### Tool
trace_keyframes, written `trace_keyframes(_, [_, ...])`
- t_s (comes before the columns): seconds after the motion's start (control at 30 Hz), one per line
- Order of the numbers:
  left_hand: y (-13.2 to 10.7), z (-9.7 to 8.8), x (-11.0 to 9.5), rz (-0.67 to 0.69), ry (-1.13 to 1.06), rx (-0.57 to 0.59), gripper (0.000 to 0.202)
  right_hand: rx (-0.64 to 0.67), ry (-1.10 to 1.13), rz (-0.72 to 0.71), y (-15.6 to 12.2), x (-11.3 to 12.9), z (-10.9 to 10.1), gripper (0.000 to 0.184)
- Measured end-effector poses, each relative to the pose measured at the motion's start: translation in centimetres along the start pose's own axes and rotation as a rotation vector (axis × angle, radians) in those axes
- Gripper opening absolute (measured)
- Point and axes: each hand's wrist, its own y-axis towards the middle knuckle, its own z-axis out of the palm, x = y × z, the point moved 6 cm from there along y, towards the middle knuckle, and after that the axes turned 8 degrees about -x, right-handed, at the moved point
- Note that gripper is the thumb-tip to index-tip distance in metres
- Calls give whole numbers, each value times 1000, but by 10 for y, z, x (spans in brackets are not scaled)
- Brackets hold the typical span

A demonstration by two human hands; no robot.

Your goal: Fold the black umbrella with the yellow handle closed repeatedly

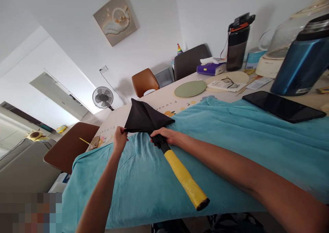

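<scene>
A black folding umbrella (146, 114) with a yellow-wrapped handle (186, 178) lies over the teal blanket (231, 154), its handle slanting down toward me. Loose black fabric fans out at its far end. My left hand (120, 138) pinches a corner of that fabric on the left side. Around the umbrella's neck, just above the handle, my right hand (164, 136) is closed, with some of its fingers hidden underneath.
A black phone (282, 106) lies on the blanket at right. Behind it stand a blue flask (303, 54) and a dark bottle (238, 44). Glasses (228, 82), a green oval mat (190, 88) and a purple box (210, 68) rest farther back. Chairs (70, 145) border the table.
</scene>
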Motion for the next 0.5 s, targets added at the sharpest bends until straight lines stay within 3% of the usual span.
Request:
trace_keyframes(0.1, [-3,6,12,-43,-6,12,7,-55,-10,17,1,-2,-1,8])
trace_keyframes(0.2, [2,6,5,-30,-42,-8,8,-97,-27,2,3,-1,-4,11])
trace_keyframes(0.33, [7,4,-7,-8,-67,-23,9,-21,38,-19,3,3,-2,14])
trace_keyframes(0.5, [1,5,4,-51,-60,-24,7,24,110,-38,5,6,-4,25])
